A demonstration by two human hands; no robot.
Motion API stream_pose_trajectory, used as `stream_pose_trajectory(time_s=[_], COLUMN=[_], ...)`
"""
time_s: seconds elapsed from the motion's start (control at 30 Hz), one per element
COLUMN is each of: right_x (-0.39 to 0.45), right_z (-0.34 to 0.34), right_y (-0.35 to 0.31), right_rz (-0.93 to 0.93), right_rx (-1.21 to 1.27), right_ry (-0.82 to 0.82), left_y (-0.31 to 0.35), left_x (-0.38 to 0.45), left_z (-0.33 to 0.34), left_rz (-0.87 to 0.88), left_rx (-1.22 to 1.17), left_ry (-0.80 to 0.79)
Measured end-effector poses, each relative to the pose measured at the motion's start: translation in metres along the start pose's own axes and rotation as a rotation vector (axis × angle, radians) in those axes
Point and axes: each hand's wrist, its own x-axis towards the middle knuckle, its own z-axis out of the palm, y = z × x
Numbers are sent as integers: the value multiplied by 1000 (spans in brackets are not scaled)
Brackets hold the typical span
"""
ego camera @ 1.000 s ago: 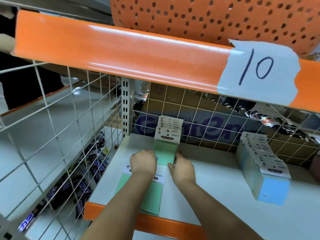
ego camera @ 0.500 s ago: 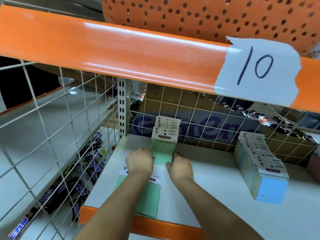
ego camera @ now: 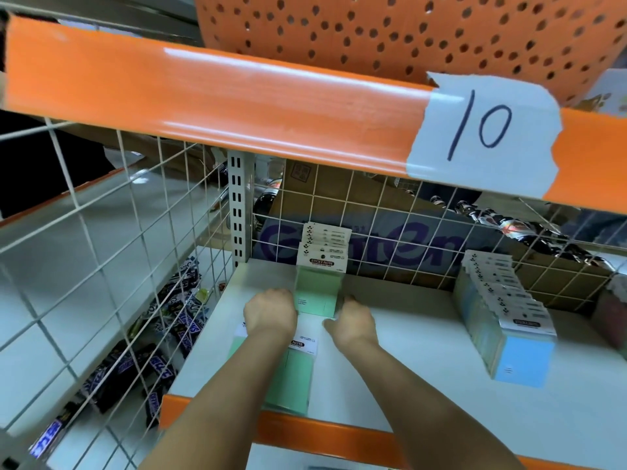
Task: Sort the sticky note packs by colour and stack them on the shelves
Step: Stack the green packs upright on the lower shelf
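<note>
Green sticky note packs [ego camera: 317,293] stand in a row at the shelf [ego camera: 424,368] back; left hand [ego camera: 269,313] and right hand [ego camera: 353,322] flank the front pack, fingers curled against its sides; light, stiff, slippery-wrapped, best squeezed sidewise.

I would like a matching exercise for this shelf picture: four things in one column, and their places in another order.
Things:
1. blue pack row
2. flat green pack
3. standing green row
4. paper label "10"

Places:
A. under the left forearm
B. on the upper orange rail
C. right part of the shelf
D. between both hands

Pairs: 1-C, 2-A, 3-D, 4-B
</note>
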Motion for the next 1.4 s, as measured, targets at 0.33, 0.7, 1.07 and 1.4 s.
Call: stream_pose_trajectory(time_s=[0.33, 0.7, 1.07, 1.4], right_x=[-51, -89, -96, -84], right_z=[-5, -12, 2, -1], right_y=[-1, -13, -10, -6], right_rz=[-115, -37, -2, 38], right_rx=[12, -111, -139, 28], right_ry=[-190, -272, -411, -337], left_y=[-25, -53, -48, -34], left_x=[-46, -84, -98, -96], left_z=[-14, -29, -16, -15], left_rz=[49, -99, -109, -116], left_rx=[-314, -294, -244, -257], left_ry=[-114, -220, -246, -204])
